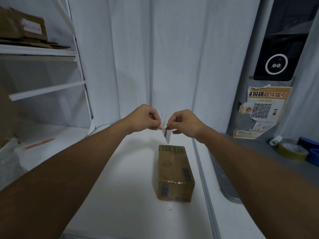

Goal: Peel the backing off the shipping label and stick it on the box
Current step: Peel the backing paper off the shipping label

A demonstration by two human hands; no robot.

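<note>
White tabletop, brown taped cardboard box at six o'clock below the small white shipping label. Left hand and right hand pinch opposite layers; best to peel slowly, keeping adhesive off the fingers.

Single view only, from a head-worn wide-angle camera. It faces forward and down over a white table, with both forearms entering from the lower corners and converging at frame centre. Range is close: arm's reach. Lens distortion bows the shelving at upper left and the wall panel at upper right. No second view available for overlap.
</note>
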